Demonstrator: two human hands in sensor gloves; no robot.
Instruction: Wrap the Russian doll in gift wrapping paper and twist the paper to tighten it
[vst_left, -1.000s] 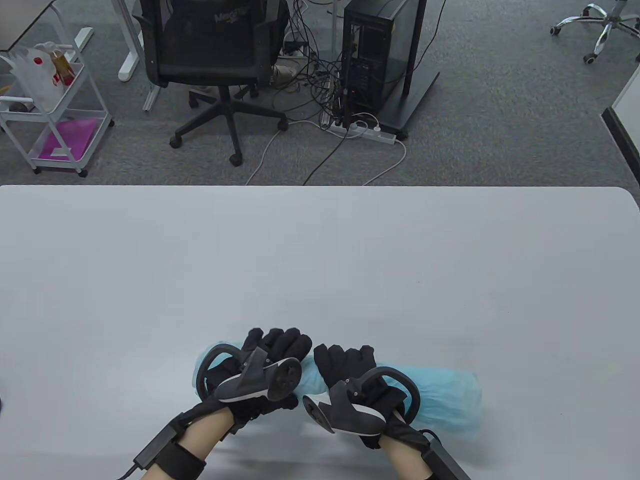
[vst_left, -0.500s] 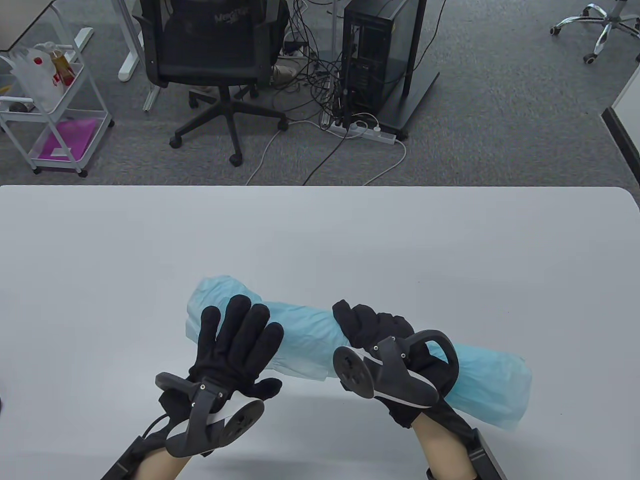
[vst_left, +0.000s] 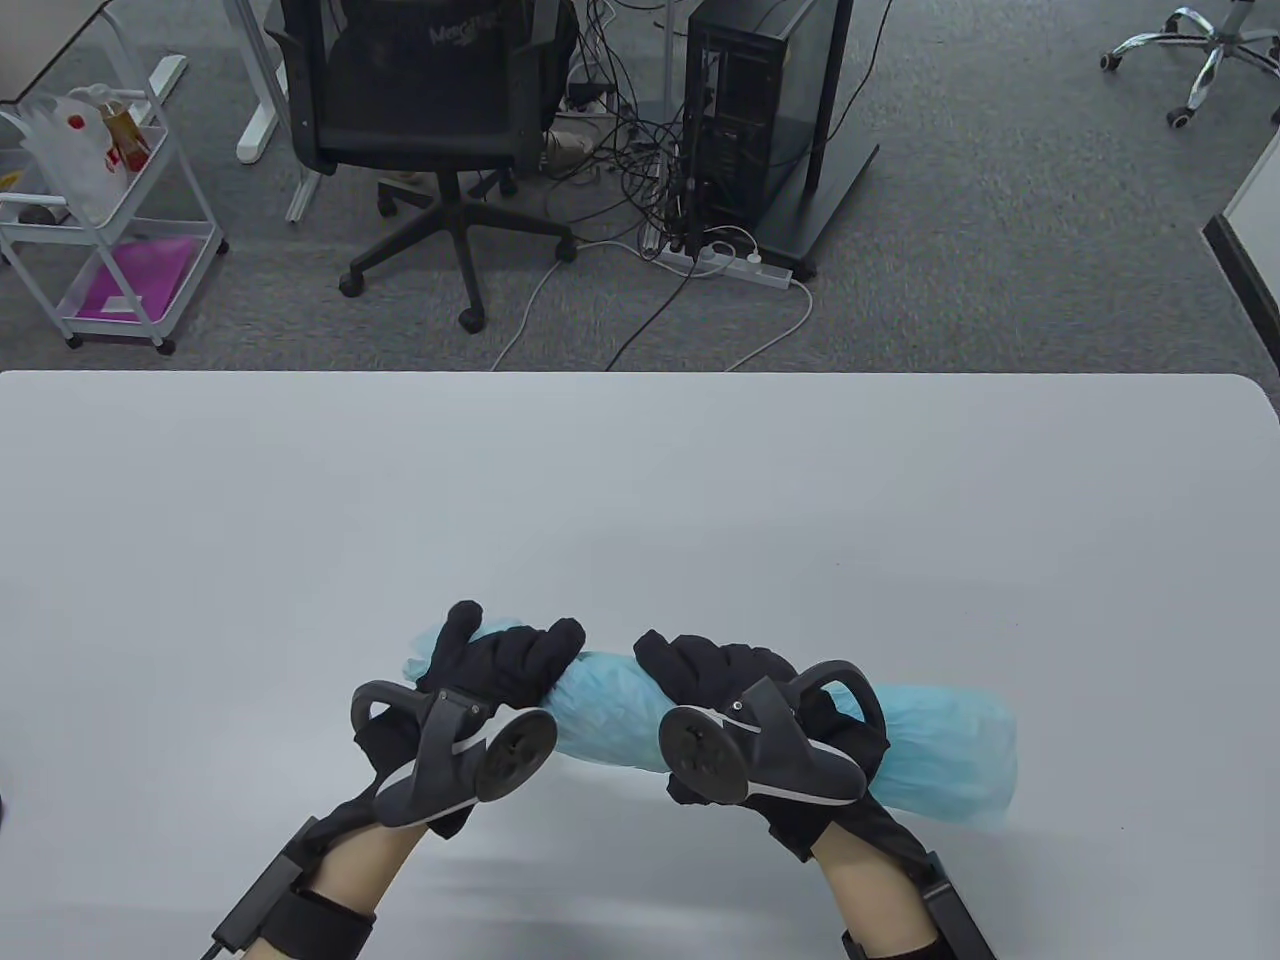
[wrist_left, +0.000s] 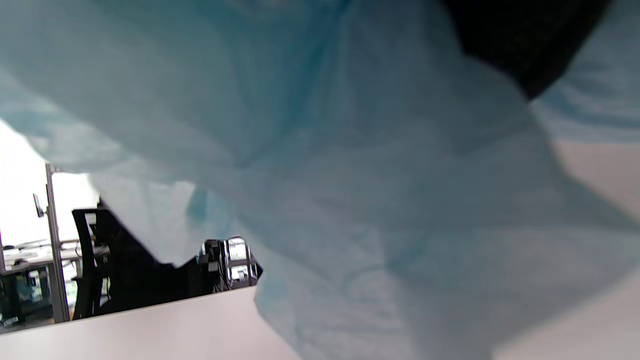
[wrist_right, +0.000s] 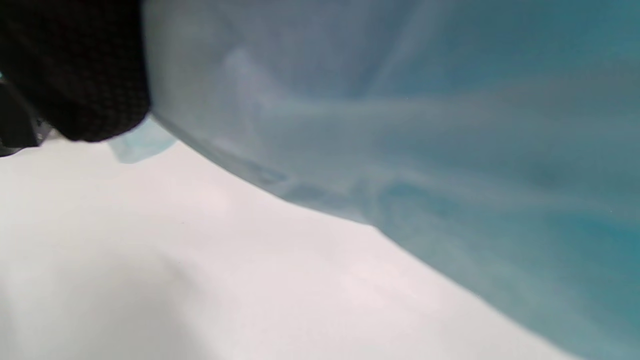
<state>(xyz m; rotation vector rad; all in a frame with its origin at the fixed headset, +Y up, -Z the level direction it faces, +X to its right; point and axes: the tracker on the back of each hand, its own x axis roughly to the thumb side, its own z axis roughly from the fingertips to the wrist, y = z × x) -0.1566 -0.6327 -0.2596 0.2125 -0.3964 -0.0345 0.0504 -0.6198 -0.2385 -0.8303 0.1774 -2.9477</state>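
A roll of light blue wrapping paper lies across the near part of the table, left to right. The doll is hidden inside it. My left hand grips the roll's left end, fingers curled over the paper. My right hand grips the roll just right of its middle. The paper between the two hands looks crinkled and narrowed. The right end of the paper sticks out wide and loose. Blue paper fills the left wrist view, and the right wrist view shows the paper above the table top.
The white table stretches away behind the roll. Beyond its far edge stand a black office chair, a computer tower with cables on the floor, and a white trolley at the left.
Half a second ago my left hand lay open and flat on the slanted roll; now it grips the left end. The roll has swung back to level and come nearer, its middle tighter.
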